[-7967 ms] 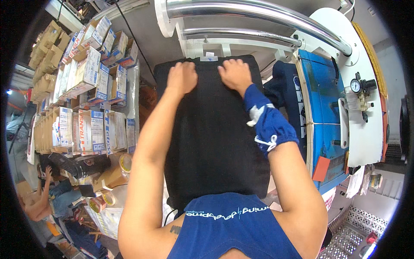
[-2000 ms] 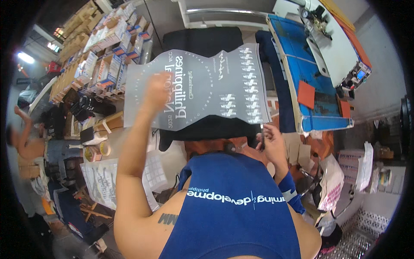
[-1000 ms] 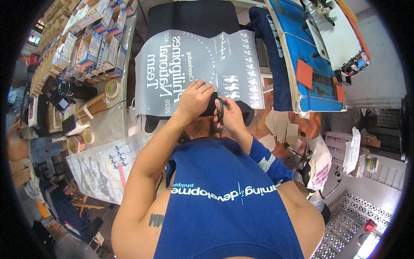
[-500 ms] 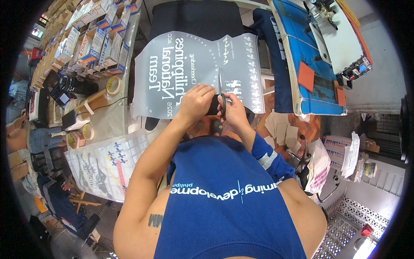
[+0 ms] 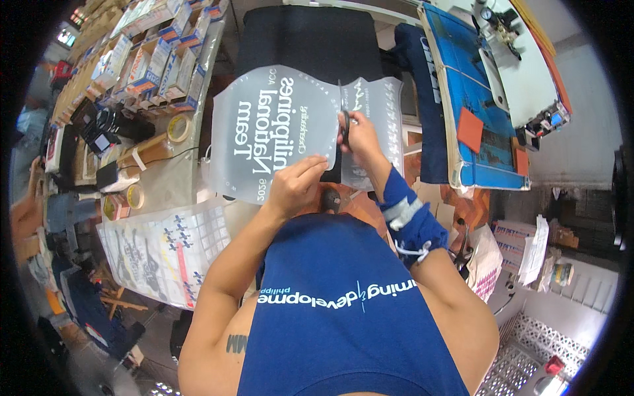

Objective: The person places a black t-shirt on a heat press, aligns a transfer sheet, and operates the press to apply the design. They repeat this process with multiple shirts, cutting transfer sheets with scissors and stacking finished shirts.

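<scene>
a: where's the film (image 5: 277, 132) rn?

b: held up in front of the chest, over the black cloth (image 5: 310, 39) on the press bed. left hand (image 5: 295, 185) pinches its lower edge, fingers curled w/ thumb behind. right hand (image 5: 360, 135) is closed round scissors (image 5: 344, 122), blades up in a slit between the big print and the strip w/ small prints.

a: what could go wrong?

b: imo the film sags, only one hand steadies it. if it flops, the cut could wander into the white lettering. blades also sit near the left fingertips, so a slip could nick them. can't tell how far the blades gape, too small.

a: stuff around?

b: left side: boxes (image 5: 158, 59) stacked on a shelf, tape rolls (image 5: 178, 127) on the bench, another printed sheet (image 5: 165, 251) hanging off the bench edge. right: blue table (image 5: 462, 86) w/ an orange pad (image 5: 470, 130), navy garment (image 5: 422, 99) draped beside it.

a: anything in the way?

b: not rly. the cloth lies right under the cut line tho, well apart i think, but a dropped offcut would land on it.
</scene>
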`<state>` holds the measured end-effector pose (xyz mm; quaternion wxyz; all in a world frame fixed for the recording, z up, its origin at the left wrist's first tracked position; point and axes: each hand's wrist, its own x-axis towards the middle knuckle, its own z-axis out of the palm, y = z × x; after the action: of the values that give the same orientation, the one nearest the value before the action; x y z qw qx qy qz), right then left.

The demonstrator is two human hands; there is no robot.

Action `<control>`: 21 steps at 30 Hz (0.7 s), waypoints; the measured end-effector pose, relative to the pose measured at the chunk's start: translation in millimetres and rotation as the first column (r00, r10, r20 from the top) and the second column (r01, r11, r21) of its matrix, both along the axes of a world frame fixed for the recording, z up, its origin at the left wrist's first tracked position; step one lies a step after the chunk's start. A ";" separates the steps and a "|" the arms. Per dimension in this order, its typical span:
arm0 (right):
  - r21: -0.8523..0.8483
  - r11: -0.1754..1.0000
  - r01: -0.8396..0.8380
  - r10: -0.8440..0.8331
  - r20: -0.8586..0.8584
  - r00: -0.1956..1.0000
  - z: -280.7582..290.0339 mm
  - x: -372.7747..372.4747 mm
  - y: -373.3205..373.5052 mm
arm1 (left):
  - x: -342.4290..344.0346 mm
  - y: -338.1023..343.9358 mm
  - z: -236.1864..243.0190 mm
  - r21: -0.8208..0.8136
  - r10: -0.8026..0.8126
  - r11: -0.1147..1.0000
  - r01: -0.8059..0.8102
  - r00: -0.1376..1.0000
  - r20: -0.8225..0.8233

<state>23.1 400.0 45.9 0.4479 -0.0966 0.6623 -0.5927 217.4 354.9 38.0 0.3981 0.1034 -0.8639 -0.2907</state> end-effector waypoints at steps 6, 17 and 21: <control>0.195 0.981 0.026 0.158 -0.861 0.484 -18.3 -40.5 2.7 | 67.8 -4.8 -0.8 0.921 0.555 0.381 -0.086 0.818 -0.153; 0.345 0.833 -0.432 0.347 -0.935 -0.078 -37.6 14.1 -57.8 | 422.8 197.6 -144.1 0.954 0.925 0.298 -0.010 -0.245 -0.292; 0.324 0.781 -0.534 0.344 -0.937 -0.064 -33.1 35.2 -77.9 | 490.4 328.2 -175.5 0.987 0.648 -0.164 0.006 -0.753 0.112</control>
<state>58.3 322.1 12.8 0.0558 -0.6998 0.6693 -0.2434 707.8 683.1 -137.5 0.7929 0.5707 0.1993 -0.0770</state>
